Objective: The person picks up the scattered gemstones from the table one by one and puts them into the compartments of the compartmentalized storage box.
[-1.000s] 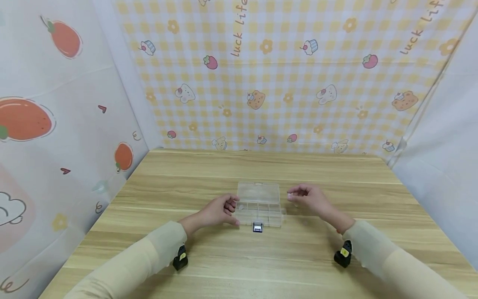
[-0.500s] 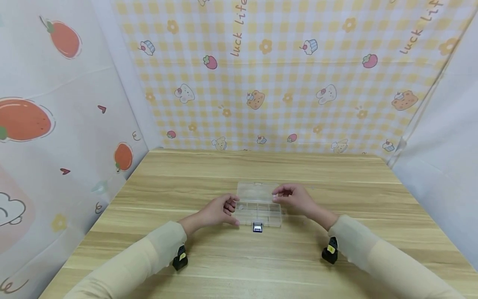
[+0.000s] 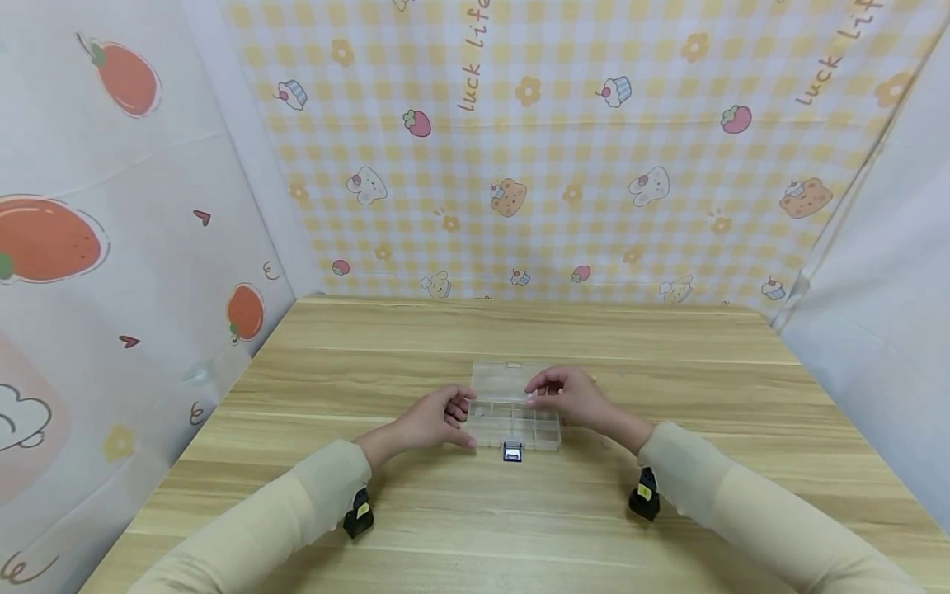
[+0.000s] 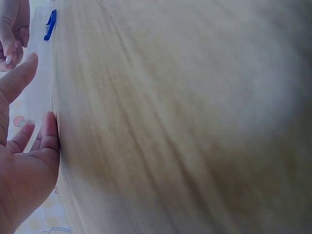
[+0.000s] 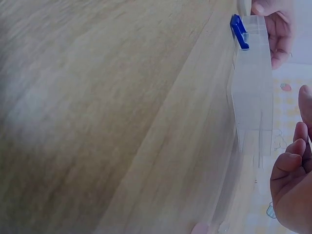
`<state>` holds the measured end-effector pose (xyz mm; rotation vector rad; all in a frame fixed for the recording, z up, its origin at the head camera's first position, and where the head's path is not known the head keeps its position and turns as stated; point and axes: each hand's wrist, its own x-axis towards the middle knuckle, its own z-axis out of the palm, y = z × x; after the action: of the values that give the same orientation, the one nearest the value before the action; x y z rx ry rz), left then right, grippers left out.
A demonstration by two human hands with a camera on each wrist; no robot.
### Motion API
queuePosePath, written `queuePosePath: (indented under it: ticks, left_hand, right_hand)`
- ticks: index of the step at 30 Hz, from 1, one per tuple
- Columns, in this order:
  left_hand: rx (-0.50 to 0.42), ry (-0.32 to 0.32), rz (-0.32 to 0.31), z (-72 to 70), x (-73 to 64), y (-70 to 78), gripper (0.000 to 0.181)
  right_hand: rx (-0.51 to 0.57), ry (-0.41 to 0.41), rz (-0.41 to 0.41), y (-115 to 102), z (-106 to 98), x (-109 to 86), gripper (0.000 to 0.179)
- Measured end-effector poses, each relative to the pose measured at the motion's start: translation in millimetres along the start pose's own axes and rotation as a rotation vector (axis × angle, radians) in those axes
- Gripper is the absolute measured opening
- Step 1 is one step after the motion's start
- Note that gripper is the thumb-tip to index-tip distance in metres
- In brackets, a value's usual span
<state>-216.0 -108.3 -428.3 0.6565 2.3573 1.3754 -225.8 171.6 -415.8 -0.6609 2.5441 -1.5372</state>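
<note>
A clear plastic compartment box [image 3: 490,434] stands on the table with its lid [image 3: 499,381] folded back. Its blue latch [image 3: 512,451] hangs at the front. My left hand [image 3: 426,421] holds the box's left end, thumb at the front corner and index finger toward the back. Over the right part of the box, my right hand [image 3: 577,398] pinches a small white pill-like piece [image 4: 8,59] between thumb and finger. A small round pale piece [image 3: 479,411] lies in the back left compartment. The right hand hides part of the lid's right side.
On the wooden table [image 3: 445,528], a pink round piece [image 5: 200,228] and a pale one [image 5: 224,227] lie to the right of the box. A patterned cloth [image 3: 564,148] hangs behind the table's far edge. Black cameras are strapped under both wrists.
My right hand has moved left with the small white piece, from beside the box to over its right compartments. The left hand and the box have stayed put.
</note>
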Motion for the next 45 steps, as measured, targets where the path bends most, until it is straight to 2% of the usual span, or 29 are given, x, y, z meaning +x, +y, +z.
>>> queuePosePath:
  ticks: [6,11,29,45]
  left_hand:
    - [-0.006,-0.003,0.003,-0.3,0.6,-1.2,0.070]
    - [-0.004,0.000,-0.003,-0.3,0.9,-2.6,0.070]
    - [0.002,0.012,-0.005,0.6,0.1,-1.2,0.069]
    - [-0.009,0.012,-0.011,0.5,1.3,-3.9,0.069]
  right_hand:
    - [-0.016,-0.027,-0.009,-8.5,2.2,-0.9,0.016]
    - [-0.051,-0.025,-0.024,-1.6,3.6,1.8,0.015]
    - [-0.138,-0.057,-0.073,-1.4,7.2,2.3,0.013]
    - [-0.166,-0.072,-0.043,0.2,9.6,3.2,0.014]
